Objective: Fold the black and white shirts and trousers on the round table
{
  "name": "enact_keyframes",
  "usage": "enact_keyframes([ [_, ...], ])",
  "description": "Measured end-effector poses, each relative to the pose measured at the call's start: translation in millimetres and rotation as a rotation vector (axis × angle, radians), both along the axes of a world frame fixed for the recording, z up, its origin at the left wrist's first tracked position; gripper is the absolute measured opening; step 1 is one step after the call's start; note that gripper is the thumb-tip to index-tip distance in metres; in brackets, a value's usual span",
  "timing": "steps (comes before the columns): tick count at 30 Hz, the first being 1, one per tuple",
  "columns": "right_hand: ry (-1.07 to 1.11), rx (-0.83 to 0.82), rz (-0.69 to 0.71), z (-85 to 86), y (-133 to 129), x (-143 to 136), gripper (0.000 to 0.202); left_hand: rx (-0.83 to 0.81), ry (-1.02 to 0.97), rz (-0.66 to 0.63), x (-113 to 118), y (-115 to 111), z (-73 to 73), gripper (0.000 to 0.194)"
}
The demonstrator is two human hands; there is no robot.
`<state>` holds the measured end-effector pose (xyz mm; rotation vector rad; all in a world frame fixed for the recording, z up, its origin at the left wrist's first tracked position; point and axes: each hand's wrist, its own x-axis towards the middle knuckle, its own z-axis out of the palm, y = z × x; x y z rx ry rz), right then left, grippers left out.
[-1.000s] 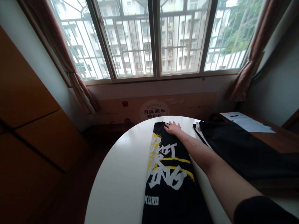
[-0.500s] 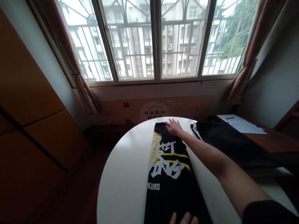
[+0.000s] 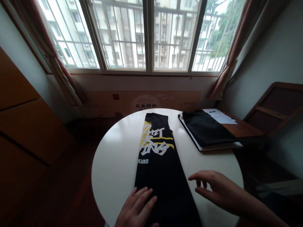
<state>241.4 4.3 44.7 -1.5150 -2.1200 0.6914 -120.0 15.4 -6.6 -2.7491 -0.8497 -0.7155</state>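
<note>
A black printed garment (image 3: 161,176), folded into a long strip, lies lengthwise on the round white table (image 3: 111,164). White lettering and yellow streaks mark its far half, with "KURO" below them. My left hand (image 3: 137,208) rests flat on the garment's left edge at the near end, fingers stretched out. Over the table to the right of the garment is my right hand (image 3: 210,186), apart from the cloth, its fingers loosely bent and nothing in them. The garment's nearest end runs out of view.
At the table's right stands a folded black cloth (image 3: 208,129) over something white and flat. Behind it, a brown wooden desk (image 3: 246,127) bears white papers (image 3: 220,116). A wooden chair (image 3: 276,104) is at the right, a barred window (image 3: 146,37) ahead.
My right hand has left the garment's far end and come back toward me, right of the cloth. My left hand shows more now, at the left edge. The view has shifted right.
</note>
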Motion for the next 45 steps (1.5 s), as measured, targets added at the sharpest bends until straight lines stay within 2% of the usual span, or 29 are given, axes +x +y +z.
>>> enact_keyframes([
  [3,0.004,-0.036,0.025,-19.4,-34,-5,0.055,-0.097,-0.034,0.008,27,-12,12.6,0.049],
  [6,-0.001,-0.008,0.053,-29.1,-48,-13,0.063,-0.275,-0.083,0.016,55,-23,24.9,0.047],
  [11,-0.077,0.087,0.056,-32.8,-53,-25,0.045,-0.463,-0.101,0.045,84,-39,36.0,0.046],
  [14,-0.034,0.145,0.040,-26.3,-57,-29,0.032,-0.498,-0.105,0.046,96,-51,38.6,0.048],
  [16,0.042,0.181,0.019,-20.7,-61,-32,0.030,-0.487,-0.120,0.046,104,-56,38.4,0.049],
  [20,0.183,0.219,-0.063,-18.7,-66,-40,0.029,-0.340,-0.150,0.110,114,-56,31.5,0.047],
  [24,0.244,0.248,-0.077,-32.6,-64,-42,0.028,-0.158,-0.132,0.256,101,-47,19.9,0.050],
  [29,0.208,0.260,-0.024,-52.6,-62,-39,0.031,-0.124,-0.094,0.458,53,-42,5.5,0.066],
  [31,0.192,0.278,-0.004,-58.0,-63,-38,0.031,-0.131,-0.059,0.492,34,-41,0.2,0.071],
  [34,0.210,0.314,0.008,-64.6,-64,-36,0.031,-0.105,-0.015,0.457,16,-41,-6.0,0.072],
  [40,0.376,0.391,-0.078,-74.7,-63,-37,0.031,-0.005,-0.032,0.395,18,-38,-12.8,0.076],
  [45,0.395,0.342,-0.057,-76.1,-63,-40,0.033,0.017,-0.086,0.516,18,-39,-12.4,0.074],
])
